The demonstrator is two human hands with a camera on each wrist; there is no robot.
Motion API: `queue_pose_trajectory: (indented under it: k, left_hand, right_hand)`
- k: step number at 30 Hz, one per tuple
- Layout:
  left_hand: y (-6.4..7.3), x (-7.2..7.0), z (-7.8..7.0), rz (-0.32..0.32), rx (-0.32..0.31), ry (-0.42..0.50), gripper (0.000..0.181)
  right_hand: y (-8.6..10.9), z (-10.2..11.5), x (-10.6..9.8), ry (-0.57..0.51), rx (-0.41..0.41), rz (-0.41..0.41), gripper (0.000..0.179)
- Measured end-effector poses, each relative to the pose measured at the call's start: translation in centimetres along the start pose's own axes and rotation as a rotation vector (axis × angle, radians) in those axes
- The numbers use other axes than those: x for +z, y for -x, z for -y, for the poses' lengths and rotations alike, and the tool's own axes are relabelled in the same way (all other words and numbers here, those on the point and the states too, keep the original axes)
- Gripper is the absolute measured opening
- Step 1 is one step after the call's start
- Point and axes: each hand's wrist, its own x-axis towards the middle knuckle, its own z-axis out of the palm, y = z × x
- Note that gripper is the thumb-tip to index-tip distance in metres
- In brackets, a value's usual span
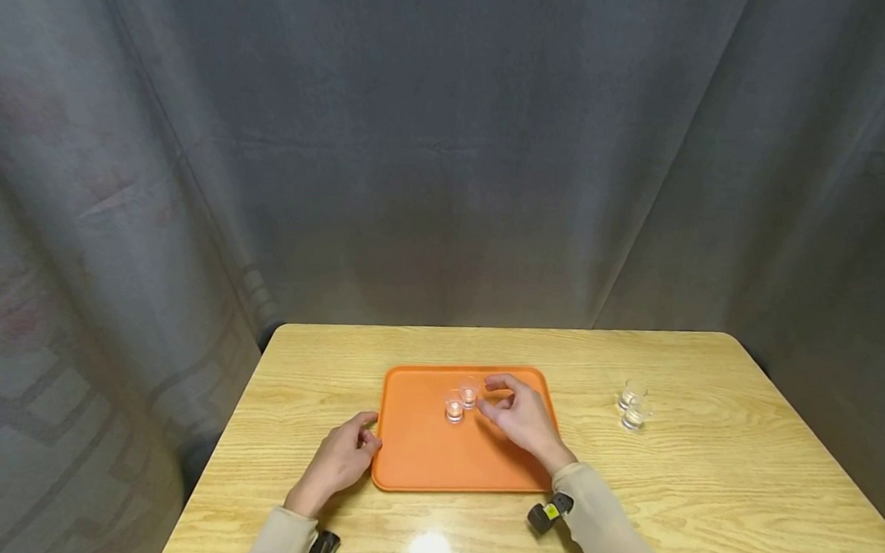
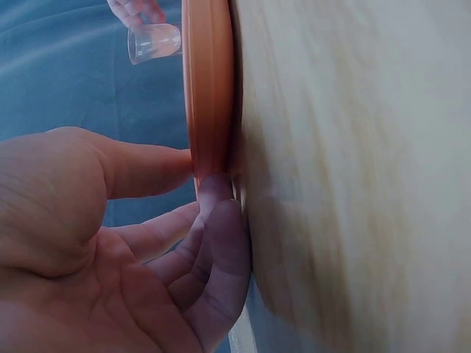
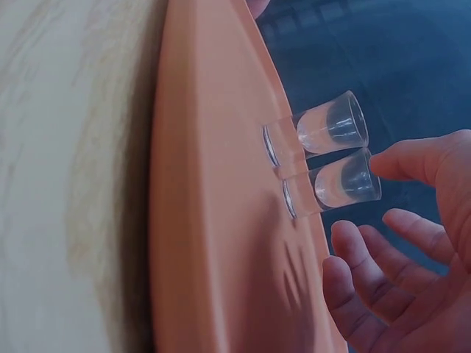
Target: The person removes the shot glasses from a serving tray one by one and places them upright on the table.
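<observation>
Two clear shot glasses stand upright near the middle of an orange tray (image 1: 422,461), the left shot glass (image 1: 454,409) slightly nearer the person than the right shot glass (image 1: 469,395); they sit close side by side, and whether they touch cannot be told. The right hand (image 1: 523,421) reaches over the tray's right edge with fingers spread and gently bent, gripping nothing; its thumb tip lies at the rim of the right shot glass, where contact is uncertain. Open tray floor extends left of the pair to the left rim, and toward the person to the front rim. At that left rim the left hand (image 1: 339,459) holds the edge, its thumb on the lip and its bent fingers against the outer wall. The tray lies flat on a wood-grain table (image 1: 320,375), with a strip of tabletop between its back rim and the table's back edge. Well apart to the right, beyond a stretch of wood, stand two more shot glasses (image 1: 633,418), close together and inside the table's right edge. A grey curtain (image 1: 421,161) hangs behind the back edge.
</observation>
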Motion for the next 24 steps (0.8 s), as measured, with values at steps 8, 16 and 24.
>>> queue_pose_trajectory:
  k: [8, 16, 24]
  left_hand:
    - [0.07, 0.00, -0.05, 0.000, -0.001, -0.004, 0.041]
    - [0.07, 0.05, 0.04, -0.002, 0.003, -0.002, 0.041]
    - [0.14, 0.02, -0.05, -0.001, 0.004, 0.003, 0.042]
  right_hand:
    - [-0.33, -0.23, 0.16, -0.022, 0.001, 0.004, 0.040]
    - [-0.40, 0.03, 0.36, -0.039, 0.009, 0.003, 0.047]
    - [-0.60, 0.11, 0.75, -0.089, -0.002, 0.003, 0.049]
